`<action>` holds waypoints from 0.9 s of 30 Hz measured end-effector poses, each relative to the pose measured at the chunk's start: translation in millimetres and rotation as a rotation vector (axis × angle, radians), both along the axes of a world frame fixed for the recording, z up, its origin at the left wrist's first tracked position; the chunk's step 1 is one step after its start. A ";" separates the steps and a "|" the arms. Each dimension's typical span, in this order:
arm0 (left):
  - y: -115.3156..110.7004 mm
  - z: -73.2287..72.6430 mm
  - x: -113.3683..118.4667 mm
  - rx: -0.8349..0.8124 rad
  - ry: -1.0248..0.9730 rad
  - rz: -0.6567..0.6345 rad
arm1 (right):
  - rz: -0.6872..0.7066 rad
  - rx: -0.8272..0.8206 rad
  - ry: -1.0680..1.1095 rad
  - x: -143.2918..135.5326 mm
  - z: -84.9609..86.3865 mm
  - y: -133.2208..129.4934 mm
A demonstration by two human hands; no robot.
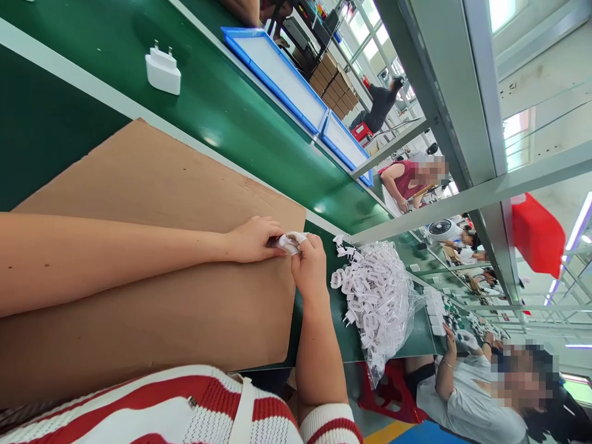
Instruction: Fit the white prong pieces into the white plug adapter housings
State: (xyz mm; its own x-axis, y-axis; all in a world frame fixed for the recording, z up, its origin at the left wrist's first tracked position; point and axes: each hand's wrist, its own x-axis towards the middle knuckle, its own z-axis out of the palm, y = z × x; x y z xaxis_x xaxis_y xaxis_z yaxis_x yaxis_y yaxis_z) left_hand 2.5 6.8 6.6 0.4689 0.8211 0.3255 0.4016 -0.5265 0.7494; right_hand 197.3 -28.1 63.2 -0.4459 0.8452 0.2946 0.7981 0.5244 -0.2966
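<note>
A small white plastic charger part (287, 245) is pinched between my two hands, above the right end of a brown cardboard sheet (198, 302). My left hand (254, 239) comes in from the left with its fingers closed on the part's near side. From the lower right, my right hand (309, 265) grips the other side, thumb and fingers bent around it. My fingers cover much of the part, so its exact shape is hidden. Right of my right hand lies a clear plastic bag (386, 296) spilling many white charger housings with pins.
A white plug charger (163, 71) stands on the green conveyor belt (222, 123) beyond the cardboard. Blue-rimmed trays (277, 77) line its far side. A co-worker (467, 388) sits at the right, handling white parts. Metal frame posts (462, 213) cross overhead.
</note>
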 end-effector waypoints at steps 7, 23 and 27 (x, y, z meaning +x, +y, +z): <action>0.1 1.4 0.3 0.001 -0.001 -0.012 | -0.082 -0.001 -0.062 -10.2 6.1 3.5; -5.6 4.8 4.2 0.028 0.083 0.042 | -0.269 -0.071 0.010 -10.9 -7.2 -2.0; -3.5 -1.9 4.5 -0.008 0.082 0.121 | -0.454 0.002 0.124 11.1 -7.4 11.2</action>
State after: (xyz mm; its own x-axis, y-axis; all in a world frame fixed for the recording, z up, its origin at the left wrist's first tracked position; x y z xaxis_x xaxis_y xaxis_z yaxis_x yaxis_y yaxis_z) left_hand 7.1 3.3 4.8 0.3911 0.8755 0.2836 0.5216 -0.4648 0.7155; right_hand 208.4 -16.9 55.8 0.0072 0.9461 0.3239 0.9055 0.1312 -0.4035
